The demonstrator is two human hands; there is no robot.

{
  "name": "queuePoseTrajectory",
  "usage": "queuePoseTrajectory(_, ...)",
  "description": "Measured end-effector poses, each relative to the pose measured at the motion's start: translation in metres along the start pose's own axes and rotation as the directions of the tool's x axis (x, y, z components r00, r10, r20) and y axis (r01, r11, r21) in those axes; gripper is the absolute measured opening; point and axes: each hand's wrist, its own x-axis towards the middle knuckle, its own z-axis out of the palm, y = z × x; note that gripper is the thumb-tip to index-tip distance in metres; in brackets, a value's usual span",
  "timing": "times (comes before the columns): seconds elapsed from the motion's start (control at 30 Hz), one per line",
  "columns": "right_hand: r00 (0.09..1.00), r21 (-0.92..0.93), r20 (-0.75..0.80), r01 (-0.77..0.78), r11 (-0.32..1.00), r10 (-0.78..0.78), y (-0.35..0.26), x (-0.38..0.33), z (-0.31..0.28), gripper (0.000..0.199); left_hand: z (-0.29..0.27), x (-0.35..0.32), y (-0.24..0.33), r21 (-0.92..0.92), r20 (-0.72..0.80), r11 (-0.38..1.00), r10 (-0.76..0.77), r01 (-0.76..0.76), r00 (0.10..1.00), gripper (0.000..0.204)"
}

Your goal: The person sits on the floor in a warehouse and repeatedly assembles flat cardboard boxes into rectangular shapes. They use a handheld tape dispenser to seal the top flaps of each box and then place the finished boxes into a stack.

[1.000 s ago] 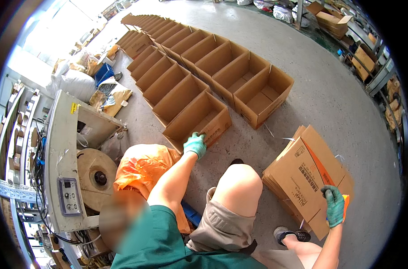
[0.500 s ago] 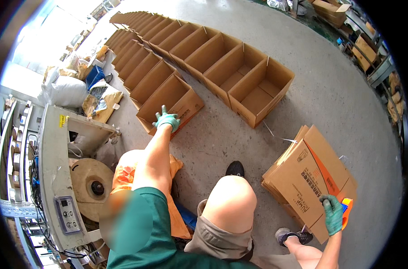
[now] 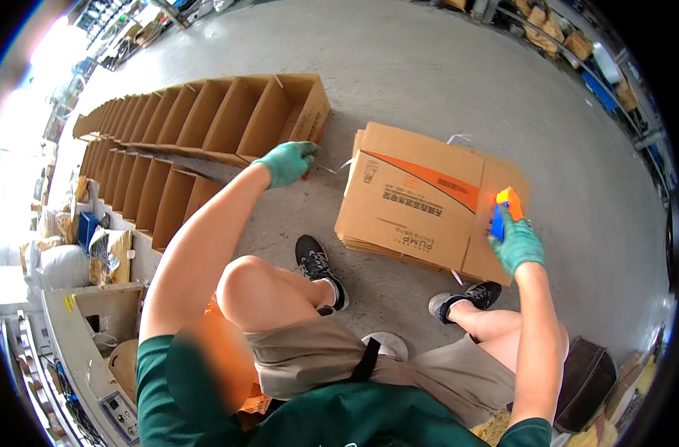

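My left hand (image 3: 289,163), in a green glove, reaches out beside the near corner of the end carton (image 3: 319,97) in the far row. Its fingers are stretched out with nothing seen in them; whether they touch the cardboard I cannot tell. A green glove also covers my right hand (image 3: 520,244), which is closed around an orange-and-blue handheld tool (image 3: 508,203). That hand is over the right end of a stack of flattened cartons (image 3: 421,197), printed with an orange stripe. A white strap shows at the stack's edges.
Two long rows of open cartons (image 3: 142,179) run away to the left. A beige machine (image 3: 93,357) stands at the lower left, beside white sacks (image 3: 64,264) and a blue bin (image 3: 87,227). Shelving (image 3: 570,37) lines the upper right. A dark box (image 3: 587,380) is by my right leg.
My view has turned, so the flat stack sits nearer the middle. My left hand has left the nearer row's end carton for the far row's. My right hand now reaches farther over the stack.
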Motion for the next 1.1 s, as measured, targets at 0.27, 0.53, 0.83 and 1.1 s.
queuePoseTrajectory(0.27,0.999,0.199,-0.026,0.023,0.980,-0.019,0.018,0.036,0.091,0.040,0.109,0.078,0.020,0.083,0.067,0.988,-0.138,0.132,0.988,0.038)
queuePoseTrajectory(0.53,0.986,0.417,0.126,-0.149,0.896,0.105,0.024,0.048,0.095,0.032,0.113,0.063,0.036,-0.419,-0.225,0.893,-0.276,0.163,0.935,0.035)
queuePoseTrajectory(0.83,0.901,0.961,0.197,-0.254,0.104,0.387,0.031,0.055,0.074,0.026,0.032,0.045,0.033,-0.707,-0.382,0.693,-0.207,-0.141,0.900,0.026)
queuePoseTrajectory(1.1,0.752,0.871,0.480,-0.471,-0.141,0.451,0.018,0.046,0.100,0.025,-0.006,0.012,-0.017,-0.751,-0.530,0.551,-0.176,-0.363,0.830,0.025)
